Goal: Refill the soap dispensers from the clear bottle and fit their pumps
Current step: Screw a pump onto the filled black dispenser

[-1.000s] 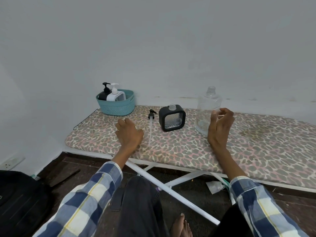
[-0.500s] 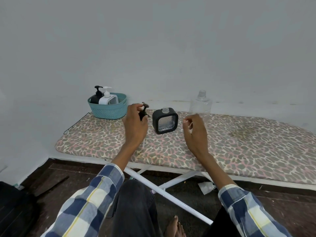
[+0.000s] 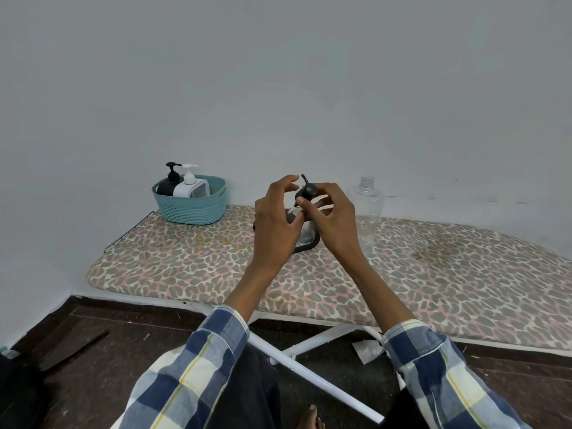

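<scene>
now the ironing board (image 3: 192, 267) is lying flat, carrying a teal basket (image 3: 192, 209) and a clear bottle (image 3: 370, 212) standing straight up. both hands are hiding the black dispenser (image 3: 306, 243). the right hand (image 3: 334, 224) is pinching the black pump (image 3: 308, 191), nozzle pointing up-left, tube hanging down. the left hand (image 3: 275, 227) is curling beside it; i cannot tell if it is gripping.

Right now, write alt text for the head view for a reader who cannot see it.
Both hands, left and right, hold a black pump head over a square black soap dispenser on a leopard-print ironing board. A clear plastic bottle stands uncapped to the right; a teal basket holding two dispensers sits left.
</scene>
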`<action>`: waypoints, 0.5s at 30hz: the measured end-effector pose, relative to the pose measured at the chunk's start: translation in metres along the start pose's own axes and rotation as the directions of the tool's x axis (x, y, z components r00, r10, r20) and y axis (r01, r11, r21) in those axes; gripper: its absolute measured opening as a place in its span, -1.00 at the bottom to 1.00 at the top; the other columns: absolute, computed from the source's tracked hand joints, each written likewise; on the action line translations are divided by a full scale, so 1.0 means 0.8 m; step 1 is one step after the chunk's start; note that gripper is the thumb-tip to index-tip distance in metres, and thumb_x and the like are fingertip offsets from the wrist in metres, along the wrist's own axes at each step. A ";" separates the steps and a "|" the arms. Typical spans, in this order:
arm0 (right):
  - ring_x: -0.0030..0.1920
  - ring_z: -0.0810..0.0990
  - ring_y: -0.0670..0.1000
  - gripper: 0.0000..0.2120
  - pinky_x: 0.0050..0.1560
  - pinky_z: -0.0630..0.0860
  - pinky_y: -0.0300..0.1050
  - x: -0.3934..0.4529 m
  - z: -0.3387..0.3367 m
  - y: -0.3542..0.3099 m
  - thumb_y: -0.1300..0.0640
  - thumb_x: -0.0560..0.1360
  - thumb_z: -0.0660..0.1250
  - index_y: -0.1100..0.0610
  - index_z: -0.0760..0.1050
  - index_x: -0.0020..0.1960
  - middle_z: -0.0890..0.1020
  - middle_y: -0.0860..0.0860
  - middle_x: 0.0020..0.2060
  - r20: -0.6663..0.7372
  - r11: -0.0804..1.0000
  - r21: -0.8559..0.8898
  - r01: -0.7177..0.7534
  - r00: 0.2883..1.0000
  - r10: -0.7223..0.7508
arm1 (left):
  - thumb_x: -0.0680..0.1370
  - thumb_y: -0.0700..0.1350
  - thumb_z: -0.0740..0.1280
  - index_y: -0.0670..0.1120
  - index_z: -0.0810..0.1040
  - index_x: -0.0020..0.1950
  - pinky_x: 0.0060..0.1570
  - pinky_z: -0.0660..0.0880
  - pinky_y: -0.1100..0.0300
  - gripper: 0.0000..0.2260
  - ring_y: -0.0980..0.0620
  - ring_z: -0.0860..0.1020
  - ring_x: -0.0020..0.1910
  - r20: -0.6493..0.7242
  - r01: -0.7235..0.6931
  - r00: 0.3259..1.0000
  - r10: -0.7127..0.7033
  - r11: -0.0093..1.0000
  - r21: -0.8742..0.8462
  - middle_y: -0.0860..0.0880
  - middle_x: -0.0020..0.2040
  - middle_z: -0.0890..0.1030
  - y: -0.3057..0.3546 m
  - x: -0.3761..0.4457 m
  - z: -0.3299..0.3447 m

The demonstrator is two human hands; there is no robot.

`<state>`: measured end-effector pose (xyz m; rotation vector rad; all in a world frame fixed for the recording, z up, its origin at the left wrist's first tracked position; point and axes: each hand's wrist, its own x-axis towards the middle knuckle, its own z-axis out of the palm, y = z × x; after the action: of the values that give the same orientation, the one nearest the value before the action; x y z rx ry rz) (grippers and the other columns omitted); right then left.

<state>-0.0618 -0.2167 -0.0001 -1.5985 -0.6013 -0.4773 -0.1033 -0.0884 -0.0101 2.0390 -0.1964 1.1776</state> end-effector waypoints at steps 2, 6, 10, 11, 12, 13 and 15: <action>-0.02 0.69 -0.09 -0.80 -0.05 0.58 -0.32 0.009 -0.006 -0.004 0.02 0.58 0.51 0.02 0.63 0.17 0.68 -0.09 0.08 -0.058 1.000 -0.004 -0.023 0.998 0.023 | 0.56 -0.14 0.57 0.00 0.44 0.49 0.36 0.44 0.22 -0.44 0.11 0.54 0.35 -0.047 0.005 0.999 -0.006 1.000 -0.025 0.06 0.36 0.56 -0.007 -0.003 0.007; -0.01 0.65 -0.19 -0.77 -0.06 0.51 -0.39 0.025 -0.017 -0.006 -0.07 0.64 0.44 0.04 0.63 0.20 0.70 -0.14 0.05 -0.179 0.998 -0.019 -0.058 0.982 0.053 | 0.49 0.02 0.63 0.00 0.41 0.49 0.39 0.43 0.22 -0.35 0.11 0.45 0.40 -0.071 0.182 0.980 -0.184 0.983 -0.037 0.08 0.39 0.46 -0.045 -0.017 0.025; 0.02 0.65 -0.13 -0.79 -0.04 0.50 -0.37 0.034 -0.022 -0.002 -0.09 0.64 0.42 0.03 0.63 0.17 0.69 -0.16 0.04 -0.190 0.997 -0.048 -0.060 0.981 0.050 | 0.55 -0.05 0.58 0.03 0.39 0.53 0.42 0.50 0.07 -0.38 0.07 0.46 0.40 0.061 0.308 0.950 -0.305 0.950 -0.041 0.06 0.42 0.46 -0.083 -0.038 0.046; 0.01 0.65 -0.12 -0.79 -0.04 0.51 -0.36 0.035 -0.022 0.000 -0.09 0.64 0.42 0.03 0.63 0.16 0.69 -0.16 0.04 -0.184 0.997 -0.058 -0.059 0.982 0.047 | 0.59 -0.05 0.54 0.03 0.38 0.54 0.42 0.50 0.05 -0.42 0.07 0.46 0.39 0.080 0.327 0.943 -0.322 0.944 -0.049 0.04 0.44 0.46 -0.087 -0.042 0.050; 0.01 0.65 -0.11 -0.80 -0.04 0.51 -0.34 0.036 -0.023 0.002 -0.08 0.64 0.42 0.02 0.63 0.15 0.68 -0.15 0.04 -0.177 0.996 -0.071 -0.053 0.983 0.040 | 0.63 -0.02 0.49 0.02 0.37 0.56 0.42 0.51 0.04 -0.46 0.06 0.47 0.39 0.093 0.341 0.938 -0.334 0.938 -0.063 0.02 0.45 0.46 -0.091 -0.045 0.052; 0.00 0.65 -0.10 -0.82 -0.04 0.52 -0.32 0.037 -0.023 0.004 -0.07 0.64 0.41 0.01 0.64 0.14 0.68 -0.13 0.04 -0.167 0.995 -0.085 -0.045 0.985 0.030 | 0.67 0.03 0.43 0.01 0.37 0.58 0.41 0.51 0.04 -0.49 0.05 0.48 0.40 0.101 0.351 0.934 -0.342 0.933 -0.077 0.01 0.47 0.47 -0.093 -0.047 0.053; 0.01 0.65 -0.08 -0.85 -0.04 0.52 -0.28 0.040 -0.023 0.007 -0.06 0.65 0.40 -0.01 0.64 0.12 0.66 -0.11 0.06 -0.138 0.992 -0.118 -0.036 0.990 0.020 | 0.69 0.13 0.34 -0.02 0.37 0.59 0.40 0.51 0.07 -0.49 0.04 0.49 0.40 0.109 0.353 0.933 -0.344 0.932 -0.085 -0.01 0.48 0.48 -0.097 -0.047 0.054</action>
<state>-0.0326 -0.2316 0.0172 -1.6704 -0.4532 -0.6060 -0.0587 -0.0719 -0.0939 1.9395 0.0605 0.8361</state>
